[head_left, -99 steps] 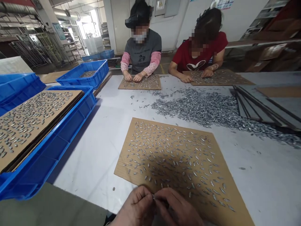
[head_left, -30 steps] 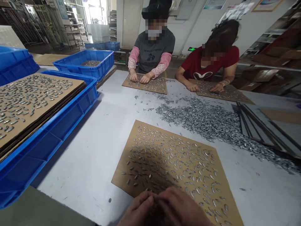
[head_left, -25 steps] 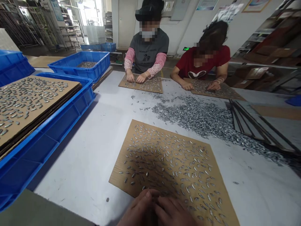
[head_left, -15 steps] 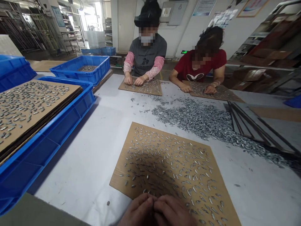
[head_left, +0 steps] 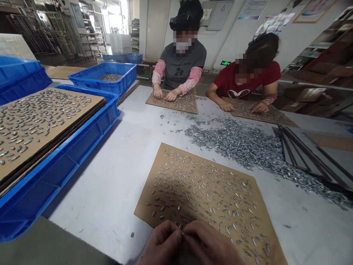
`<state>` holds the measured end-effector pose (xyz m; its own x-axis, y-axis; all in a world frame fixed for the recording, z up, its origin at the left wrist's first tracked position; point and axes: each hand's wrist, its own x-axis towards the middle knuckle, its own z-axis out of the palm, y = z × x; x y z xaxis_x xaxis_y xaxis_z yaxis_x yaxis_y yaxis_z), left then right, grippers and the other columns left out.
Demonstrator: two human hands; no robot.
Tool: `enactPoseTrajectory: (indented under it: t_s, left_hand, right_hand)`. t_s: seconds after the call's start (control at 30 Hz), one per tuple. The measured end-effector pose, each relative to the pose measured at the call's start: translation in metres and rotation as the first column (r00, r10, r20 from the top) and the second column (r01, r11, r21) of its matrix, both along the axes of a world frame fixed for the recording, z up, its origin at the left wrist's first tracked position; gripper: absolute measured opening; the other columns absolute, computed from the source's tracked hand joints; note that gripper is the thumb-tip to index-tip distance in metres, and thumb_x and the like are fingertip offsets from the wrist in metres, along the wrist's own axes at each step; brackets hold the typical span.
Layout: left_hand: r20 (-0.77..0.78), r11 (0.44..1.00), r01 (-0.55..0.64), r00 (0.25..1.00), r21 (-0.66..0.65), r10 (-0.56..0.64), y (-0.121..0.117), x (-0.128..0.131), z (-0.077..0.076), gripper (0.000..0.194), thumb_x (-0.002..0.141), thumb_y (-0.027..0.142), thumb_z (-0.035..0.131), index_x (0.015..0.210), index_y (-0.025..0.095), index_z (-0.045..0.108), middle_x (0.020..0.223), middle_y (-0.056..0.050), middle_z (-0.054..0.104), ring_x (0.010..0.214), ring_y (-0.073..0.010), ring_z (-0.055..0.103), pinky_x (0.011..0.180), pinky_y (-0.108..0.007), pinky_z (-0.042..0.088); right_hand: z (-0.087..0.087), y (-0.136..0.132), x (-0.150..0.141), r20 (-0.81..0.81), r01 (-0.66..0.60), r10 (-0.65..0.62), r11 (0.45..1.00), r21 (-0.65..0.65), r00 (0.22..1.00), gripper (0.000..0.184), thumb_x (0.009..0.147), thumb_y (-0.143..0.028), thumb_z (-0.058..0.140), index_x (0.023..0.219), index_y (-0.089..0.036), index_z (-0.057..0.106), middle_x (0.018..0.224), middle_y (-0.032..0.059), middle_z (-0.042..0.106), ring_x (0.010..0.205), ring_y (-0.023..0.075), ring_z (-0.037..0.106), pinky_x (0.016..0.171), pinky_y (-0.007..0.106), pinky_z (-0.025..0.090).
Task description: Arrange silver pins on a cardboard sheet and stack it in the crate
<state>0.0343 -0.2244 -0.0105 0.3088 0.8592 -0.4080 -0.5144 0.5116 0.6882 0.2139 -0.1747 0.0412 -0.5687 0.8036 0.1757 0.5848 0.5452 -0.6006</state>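
My left hand (head_left: 162,243) is closed in a pinch over the near edge of a brown cardboard sheet (head_left: 147,200). Beside it, my right hand (head_left: 211,243) is also pinched, and the fingertips of both hands meet. A tiny bright spot shows between them, but what they hold is too small and shaded to make out. Across the sheet lie many small, silvery, leaf-shaped metal pieces (head_left: 220,204), spaced apart in loose rows. The hands' shadow darkens the sheet's near left part.
Beyond the sheet spreads a heap of loose metal pieces (head_left: 234,141). At left, a blue crate (head_left: 82,147) holds stacked cardboard sheets (head_left: 66,99) covered with pieces. Another blue crate (head_left: 121,82) stands behind. Dark-edged panels (head_left: 309,154) lie at right. Two co-workers (head_left: 182,59) sit opposite.
The view has swung slightly left, so the surroundings appear farther right. My fingertips stay together near the sheet's edge, with the right fingers now stretched a little more toward the left.
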Motion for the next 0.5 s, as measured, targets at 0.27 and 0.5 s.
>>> enactPoseTrajectory:
  t_s: [0.27,0.5]
  left_hand:
    - [-0.056,0.961,-0.272,0.962,-0.05,0.269,-0.012,-0.036,0.031,0.049,0.078,0.053,0.086,0.099,0.017,0.06,0.098,-0.009,0.076,0.08,-0.0165,0.071,0.062,-0.024,0.053]
    - [-0.227,0.938,-0.347,0.912,0.019,0.342,-0.013,-0.064,0.031,0.049,0.076,0.054,0.087,0.084,0.018,0.055,0.071,-0.001,0.072,0.05,-0.0108,0.061,0.039,-0.018,0.041]
  right_hand:
    - [-0.01,-0.001,0.024,0.021,0.218,-0.221,0.97,0.103,0.975,0.017,0.102,-0.04,0.057,0.1,-0.03,0.071,0.093,0.0031,0.076,0.081,0.0195,0.075,0.069,0.027,0.061]
    - [-0.022,0.009,0.022,0.005,0.256,-0.258,0.963,0.087,0.966,0.025,0.103,-0.042,0.051,0.093,-0.028,0.069,0.087,0.0026,0.075,0.074,0.0182,0.072,0.065,0.028,0.056]
